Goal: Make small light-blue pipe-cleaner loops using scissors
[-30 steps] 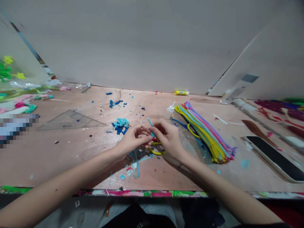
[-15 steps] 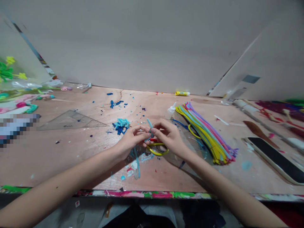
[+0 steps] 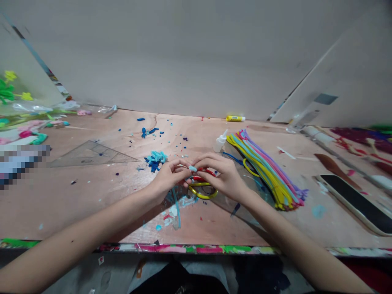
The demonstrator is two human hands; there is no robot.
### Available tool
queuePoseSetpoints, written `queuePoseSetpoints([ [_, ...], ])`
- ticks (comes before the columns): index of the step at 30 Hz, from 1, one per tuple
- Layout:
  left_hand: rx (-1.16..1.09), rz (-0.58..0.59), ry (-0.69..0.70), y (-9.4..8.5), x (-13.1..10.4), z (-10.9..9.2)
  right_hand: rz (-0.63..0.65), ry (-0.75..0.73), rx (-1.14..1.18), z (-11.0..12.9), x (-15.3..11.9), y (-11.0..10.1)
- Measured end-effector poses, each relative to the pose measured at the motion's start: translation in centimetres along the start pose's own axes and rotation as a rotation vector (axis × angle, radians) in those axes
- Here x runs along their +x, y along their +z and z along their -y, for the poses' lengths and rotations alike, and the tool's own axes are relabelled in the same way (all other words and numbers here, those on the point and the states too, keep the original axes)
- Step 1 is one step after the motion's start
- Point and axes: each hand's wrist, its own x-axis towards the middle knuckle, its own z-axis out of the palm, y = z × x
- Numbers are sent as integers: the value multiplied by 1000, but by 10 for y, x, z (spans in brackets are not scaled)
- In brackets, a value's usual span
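Observation:
Between my two hands a short bent piece of light blue pipe cleaner (image 3: 192,168) is pinched. My left hand (image 3: 169,176) is closed on it from the left, thumb and forefinger together. From the right, my right hand (image 3: 223,173) meets it with thumb and fingertips, also closed. A pair of scissors with yellow and red handles (image 3: 203,196) shows below my fingers; whether a finger touches it I cannot tell, and its blades are hidden. A longer light blue strip (image 3: 177,208) hangs or lies below my left hand. Cut blue pieces (image 3: 156,159) are heaped just beyond that hand.
A bundle of coloured pipe cleaners (image 3: 269,171) lies to the right, near a white glue bottle (image 3: 221,142). Farther right is a phone (image 3: 357,204). A clear set square (image 3: 94,155) lies left, and a yellow glue stick (image 3: 235,118) at the back wall.
The light blue pipe cleaner stood up as a thin end between my fingertips; now it looks folded over and short. My right fingers have lifted and spread slightly, showing more of the red handle.

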Motion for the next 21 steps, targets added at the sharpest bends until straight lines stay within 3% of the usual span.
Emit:
queuePoseSetpoints([
  [11, 10, -12, 3, 0, -1, 4, -95, 259, 96, 5, 0, 8],
  [21, 64, -9, 25, 0, -1, 5, -130, 385, 206, 3, -3, 14],
])
